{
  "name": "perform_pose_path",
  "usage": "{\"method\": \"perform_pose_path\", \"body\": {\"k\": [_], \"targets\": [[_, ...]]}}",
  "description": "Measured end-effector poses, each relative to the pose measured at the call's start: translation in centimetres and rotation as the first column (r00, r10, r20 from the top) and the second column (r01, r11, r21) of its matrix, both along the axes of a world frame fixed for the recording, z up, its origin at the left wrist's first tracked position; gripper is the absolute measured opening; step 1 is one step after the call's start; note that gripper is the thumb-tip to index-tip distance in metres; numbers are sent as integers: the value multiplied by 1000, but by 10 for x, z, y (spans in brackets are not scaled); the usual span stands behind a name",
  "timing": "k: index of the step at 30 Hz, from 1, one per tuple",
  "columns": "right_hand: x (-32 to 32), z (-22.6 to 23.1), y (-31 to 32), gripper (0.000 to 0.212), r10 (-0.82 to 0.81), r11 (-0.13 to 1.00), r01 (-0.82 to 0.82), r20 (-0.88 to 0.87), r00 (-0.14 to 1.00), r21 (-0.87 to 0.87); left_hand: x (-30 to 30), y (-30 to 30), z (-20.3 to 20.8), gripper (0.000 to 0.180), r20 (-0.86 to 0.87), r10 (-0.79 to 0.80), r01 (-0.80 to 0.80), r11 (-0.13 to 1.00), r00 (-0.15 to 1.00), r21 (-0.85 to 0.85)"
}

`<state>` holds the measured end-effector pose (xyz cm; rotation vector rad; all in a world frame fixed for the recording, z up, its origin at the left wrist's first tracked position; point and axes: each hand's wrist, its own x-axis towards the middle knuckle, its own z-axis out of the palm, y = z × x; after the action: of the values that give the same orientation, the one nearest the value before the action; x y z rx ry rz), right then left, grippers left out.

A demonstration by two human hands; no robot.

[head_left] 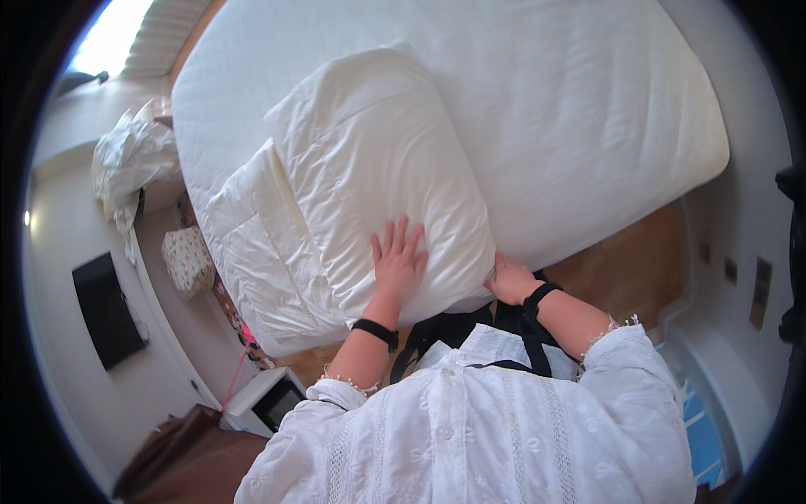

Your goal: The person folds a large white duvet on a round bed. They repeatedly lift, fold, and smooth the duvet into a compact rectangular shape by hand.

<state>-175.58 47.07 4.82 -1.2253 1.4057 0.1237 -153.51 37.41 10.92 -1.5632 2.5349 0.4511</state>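
Note:
A thick white duvet [369, 143], folded over on itself, lies on the near left part of a bed with a white mattress [579, 109]. On the duvet's puffed upper layer my left hand [399, 262] rests flat, fingers spread and holding nothing. My right hand [510, 281] is at the duvet's near right edge, its fingers curled round the fabric there and partly hidden. A thinner folded layer of the duvet spreads out to the left. Each wrist wears a black band.
Wooden floor [642, 256] shows right of the bed, beside a pale wall with switch plates [761, 294]. At left are a white plastic bundle [134, 160], a patterned bag [188, 260], a black wall screen [109, 311], a white box-shaped appliance [252, 395] and brown cloth [189, 454].

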Motion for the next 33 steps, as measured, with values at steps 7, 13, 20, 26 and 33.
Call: {"method": "perform_pose_path", "body": {"k": [7,13,20,26,33], "targets": [[-34,22,-39,44,504,860,-492,76,860,-132,52,86,18,53,114,305,-320,937,945,141],[-51,42,-61,36,198,959,-157,158,967,-237,78,119,35,55,214,432,-472,860,876,196],[-54,66,-72,34,310,931,-275,125,942,-240,76,144,30,50,149,483,-497,864,863,75],[-73,85,-73,33,332,909,-298,74,940,-293,73,146,4,14,-110,455,-468,859,884,-207],[-85,88,-70,32,378,894,-373,-29,925,-250,69,202,-2,8,-53,642,-633,765,765,121]]}}
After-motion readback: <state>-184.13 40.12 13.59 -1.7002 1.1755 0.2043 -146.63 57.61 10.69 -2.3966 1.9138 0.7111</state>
